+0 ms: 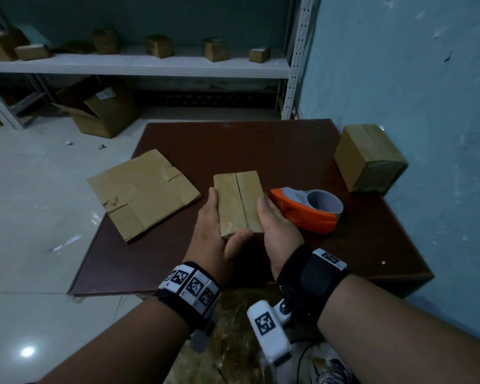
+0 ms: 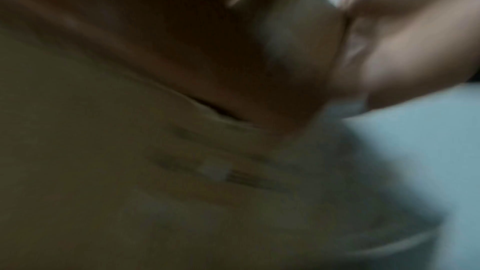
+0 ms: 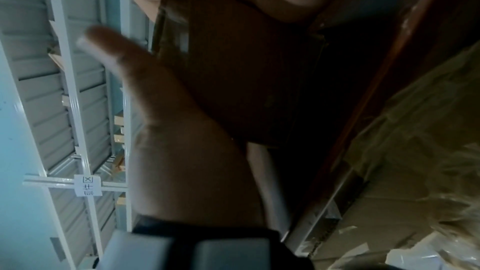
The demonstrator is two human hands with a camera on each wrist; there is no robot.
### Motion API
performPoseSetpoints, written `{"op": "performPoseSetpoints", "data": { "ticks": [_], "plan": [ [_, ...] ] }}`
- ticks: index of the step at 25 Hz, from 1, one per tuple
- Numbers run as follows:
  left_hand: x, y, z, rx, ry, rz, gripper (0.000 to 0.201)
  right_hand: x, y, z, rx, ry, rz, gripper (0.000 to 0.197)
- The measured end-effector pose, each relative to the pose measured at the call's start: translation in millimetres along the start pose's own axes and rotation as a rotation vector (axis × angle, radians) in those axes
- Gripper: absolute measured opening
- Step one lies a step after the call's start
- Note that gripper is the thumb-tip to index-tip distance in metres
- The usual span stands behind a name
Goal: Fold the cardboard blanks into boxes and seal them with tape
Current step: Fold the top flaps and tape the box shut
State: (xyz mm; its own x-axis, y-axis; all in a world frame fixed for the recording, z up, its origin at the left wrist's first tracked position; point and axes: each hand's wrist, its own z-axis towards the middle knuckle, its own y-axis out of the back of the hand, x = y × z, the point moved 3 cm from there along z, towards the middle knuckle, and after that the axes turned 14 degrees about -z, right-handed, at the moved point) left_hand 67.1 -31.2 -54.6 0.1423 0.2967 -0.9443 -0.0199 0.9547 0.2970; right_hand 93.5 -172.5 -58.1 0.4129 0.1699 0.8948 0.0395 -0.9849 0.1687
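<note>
A small folded cardboard box (image 1: 238, 203) with a centre seam on top is held just above the dark brown table (image 1: 261, 145). My left hand (image 1: 215, 225) grips its left side, with the thumb curled round the near end. My right hand (image 1: 277, 225) holds its right side, thumb along the edge; its fingers are hidden under the box. A flat cardboard blank (image 1: 143, 194) lies on the table's left part. An orange and grey tape dispenser (image 1: 308, 210) sits just right of my right hand. In the right wrist view my thumb (image 3: 124, 65) lies against the dark box (image 3: 246, 69). The left wrist view is blurred.
A finished box (image 1: 369, 159) stands at the table's far right corner against the blue wall (image 1: 427, 79). A white shelf (image 1: 139, 65) behind carries several small boxes. An open carton (image 1: 100, 109) sits on the floor below it. Crumpled packing material (image 1: 233, 342) lies near my wrists.
</note>
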Motion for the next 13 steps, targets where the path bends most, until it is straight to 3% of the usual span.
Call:
{"op": "performPoseSetpoints", "data": {
  "ticks": [4, 7, 10, 11, 13],
  "plan": [
    [1.1, -20.8, -9.9, -0.223, 0.169, -0.478, 0.084, 3.7, 2.4, -11.5, 0.043, 0.055, 0.038, 0.066],
    [-3.6, -23.4, -8.3, -0.315, 0.21, -0.606, 0.074, 11.3, 4.5, -17.1, 0.039, 0.112, -0.004, 0.051],
    [-5.7, -24.9, -8.5, -0.367, 0.239, -0.677, 0.058, 17.0, 4.3, -20.4, 0.031, 0.113, -0.001, 0.051],
    [-4.9, -24.9, -7.9, -0.377, 0.249, -0.692, 0.056, 15.8, 2.8, -21.9, 0.044, 0.119, 0.012, 0.053],
    [-4.1, -25.6, -6.7, -0.352, 0.261, -0.708, 0.071, 9.1, 0.4, -20.8, 0.042, 0.146, -0.002, 0.066]
  ]
}}
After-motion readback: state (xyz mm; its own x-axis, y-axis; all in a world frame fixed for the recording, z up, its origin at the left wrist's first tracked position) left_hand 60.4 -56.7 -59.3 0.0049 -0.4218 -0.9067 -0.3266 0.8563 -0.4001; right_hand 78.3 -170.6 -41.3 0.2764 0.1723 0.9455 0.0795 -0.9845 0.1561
